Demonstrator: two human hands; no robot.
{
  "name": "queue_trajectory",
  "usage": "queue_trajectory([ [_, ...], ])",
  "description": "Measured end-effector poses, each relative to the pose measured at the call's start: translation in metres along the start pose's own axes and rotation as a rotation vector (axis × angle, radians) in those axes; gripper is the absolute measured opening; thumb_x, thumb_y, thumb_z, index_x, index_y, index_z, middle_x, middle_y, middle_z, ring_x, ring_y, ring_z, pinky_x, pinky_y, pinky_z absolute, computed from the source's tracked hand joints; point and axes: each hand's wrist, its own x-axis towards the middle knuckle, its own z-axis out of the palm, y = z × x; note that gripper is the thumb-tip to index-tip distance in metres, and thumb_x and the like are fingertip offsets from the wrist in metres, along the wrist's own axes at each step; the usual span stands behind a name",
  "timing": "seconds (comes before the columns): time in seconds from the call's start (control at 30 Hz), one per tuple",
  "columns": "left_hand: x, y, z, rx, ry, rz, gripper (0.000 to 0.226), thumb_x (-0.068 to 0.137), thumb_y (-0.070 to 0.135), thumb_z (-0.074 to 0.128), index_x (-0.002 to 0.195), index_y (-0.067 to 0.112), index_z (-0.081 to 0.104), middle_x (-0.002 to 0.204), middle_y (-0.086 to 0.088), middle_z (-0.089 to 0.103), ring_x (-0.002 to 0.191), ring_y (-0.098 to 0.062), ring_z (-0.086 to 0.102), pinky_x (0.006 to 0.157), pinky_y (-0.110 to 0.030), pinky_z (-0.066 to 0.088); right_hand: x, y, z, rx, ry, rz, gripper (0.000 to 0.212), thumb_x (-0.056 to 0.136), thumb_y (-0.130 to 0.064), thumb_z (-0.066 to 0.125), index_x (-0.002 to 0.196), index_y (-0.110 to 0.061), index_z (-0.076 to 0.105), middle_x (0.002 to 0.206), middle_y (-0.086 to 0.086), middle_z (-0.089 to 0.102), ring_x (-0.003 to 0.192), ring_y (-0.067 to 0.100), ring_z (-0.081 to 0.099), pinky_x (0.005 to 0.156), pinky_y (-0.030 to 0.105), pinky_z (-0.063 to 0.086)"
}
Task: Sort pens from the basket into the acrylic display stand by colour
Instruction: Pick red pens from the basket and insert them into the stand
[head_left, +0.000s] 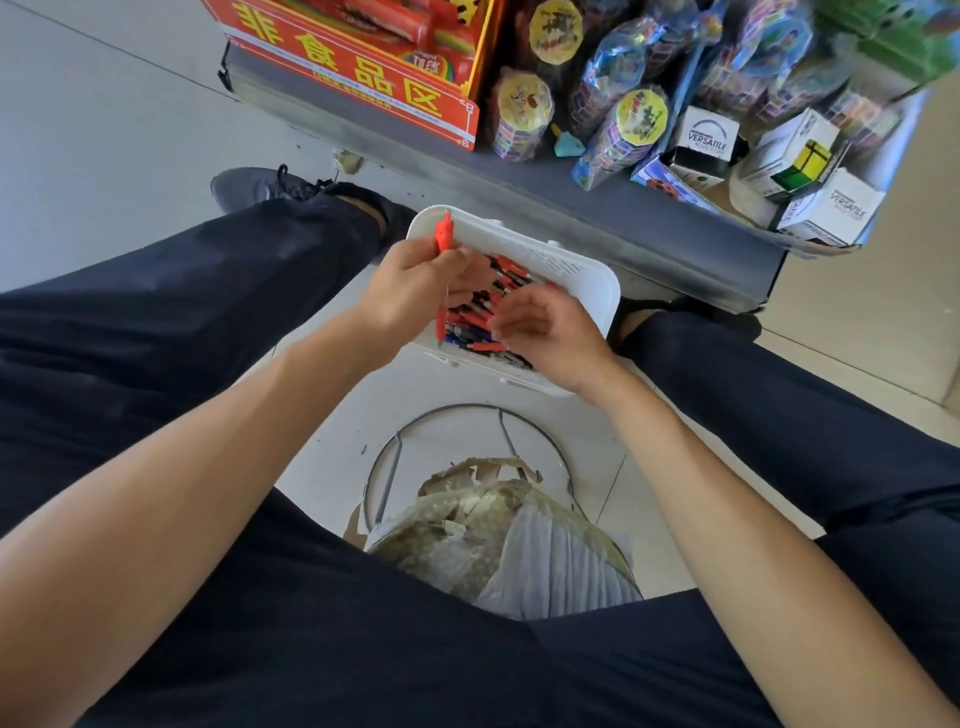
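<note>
L hand (402, 291) over white basket (582, 270), fingers curled round a bunch of red pens (443, 236), upright. R hand (545, 332) pinches 1 red pen (480, 346) in basket pile. Pens light, stiff, slick; grab mid-barrel. Acrylic stand not in view.

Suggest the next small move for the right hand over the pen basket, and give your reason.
Probably pinch a red pen and pass it up: the left hand already grips red pens upright, while the right hand hovers with curled fingers over the mixed pens in the white basket.
</note>
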Motion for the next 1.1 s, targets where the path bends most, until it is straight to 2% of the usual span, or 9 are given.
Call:
queue_trajectory([
  [0.1, 0.004, 0.003, -0.005, -0.070, 0.092, -0.008, 0.026, 0.106, 0.010, 0.043, 0.091, 0.004, 0.063, 0.073, -0.007, 0.063, 0.071, -0.023, 0.067, 0.078, -0.034, 0.061, 0.021, 0.024, -0.023, -0.355, 0.157, 0.139, 0.021, 0.097, -0.010, 0.054, 0.109, -0.023, 0.066, 0.110, -0.003, 0.071, 0.101, 0.013, 0.066, 0.094, 0.033, 0.055],
  [0.2, 0.006, 0.002, -0.008, -0.087, 0.119, -0.026, 0.026, 0.105, 0.010, 0.041, 0.084, 0.008, 0.057, 0.058, 0.005, 0.043, 0.053, -0.011, 0.041, 0.055, -0.025, 0.042, 0.039, 0.038, -0.030, -0.496, 0.088, 0.197, 0.031, 0.095, -0.003, 0.049, 0.122, -0.014, 0.062, 0.123, 0.004, 0.063, 0.114, 0.022, 0.060, 0.099, 0.032, 0.050],
  [0.3, 0.008, -0.001, -0.008, -0.050, 0.133, -0.073, 0.030, 0.105, 0.015, 0.044, 0.076, 0.011, 0.052, 0.052, 0.010, 0.038, 0.046, -0.007, 0.032, 0.048, -0.022, 0.030, 0.056, 0.046, -0.024, -0.561, 0.042, 0.191, 0.030, 0.093, 0.003, 0.049, 0.119, 0.000, 0.063, 0.125, 0.015, 0.063, 0.115, 0.030, 0.059, 0.102, 0.035, 0.048],
  [0.4, 0.010, -0.001, -0.009, -0.042, 0.144, -0.102, 0.038, 0.104, 0.022, 0.048, 0.067, 0.014, 0.045, 0.051, 0.006, 0.034, 0.043, -0.009, 0.028, 0.046, -0.024, 0.026, 0.074, 0.058, -0.015, -0.618, -0.006, 0.202, 0.028, 0.091, 0.003, 0.053, 0.116, 0.000, 0.065, 0.120, 0.017, 0.067, 0.114, 0.034, 0.061, 0.101, 0.040, 0.049],
  [0.63, 0.010, -0.002, -0.010, -0.102, 0.064, -0.156, 0.042, 0.105, 0.026, 0.047, 0.065, 0.015, 0.041, 0.054, 0.002, 0.028, 0.046, -0.012, 0.022, 0.044, -0.024, 0.022, 0.097, 0.082, -0.004, -0.679, 0.019, 0.279, 0.040, 0.094, -0.008, 0.057, 0.133, -0.008, 0.054, 0.134, 0.013, 0.058, 0.124, 0.032, 0.055, 0.107, 0.037, 0.043],
  [0.83, 0.009, -0.004, -0.008, -0.086, 0.001, -0.197, 0.041, 0.106, 0.028, 0.046, 0.068, 0.014, 0.043, 0.058, -0.001, 0.027, 0.047, -0.012, 0.021, 0.049, -0.027, 0.019, 0.100, 0.088, -0.003, -0.764, -0.035, 0.295, 0.018, 0.090, -0.009, 0.058, 0.098, -0.008, 0.074, 0.102, 0.011, 0.072, 0.100, 0.031, 0.066, 0.078, 0.029, 0.044],
  [0.97, 0.011, -0.007, -0.008, -0.072, -0.014, -0.200, 0.037, 0.104, 0.030, 0.050, 0.071, 0.013, 0.046, 0.058, 0.001, 0.029, 0.047, -0.011, 0.023, 0.051, -0.028, 0.020, 0.092, 0.084, -0.005, -0.721, -0.017, 0.215, 0.013, 0.091, -0.017, 0.064, 0.083, -0.013, 0.073, 0.087, 0.006, 0.072, 0.086, 0.027, 0.067, 0.072, 0.030, 0.048],
  [1.03, 0.011, -0.010, -0.009, -0.019, 0.005, -0.178, 0.032, 0.101, 0.029, 0.057, 0.077, 0.010, 0.048, 0.057, 0.002, 0.032, 0.047, -0.010, 0.027, 0.052, -0.027, 0.024, 0.083, 0.073, -0.010, -0.643, 0.070, 0.135, 0.010, 0.092, -0.019, 0.067, 0.083, -0.015, 0.069, 0.084, -0.001, 0.067, 0.086, 0.022, 0.065, 0.076, 0.031, 0.050],
  [1.1, 0.012, -0.014, -0.011, 0.039, 0.034, -0.134, 0.028, 0.095, 0.030, 0.066, 0.080, 0.011, 0.050, 0.056, 0.004, 0.035, 0.046, -0.010, 0.030, 0.053, -0.027, 0.028, 0.072, 0.053, -0.014, -0.501, 0.123, 0.086, 0.009, 0.092, -0.023, 0.071, 0.094, -0.014, 0.071, 0.087, -0.006, 0.067, 0.083, 0.010, 0.063, 0.076, 0.020, 0.047],
])
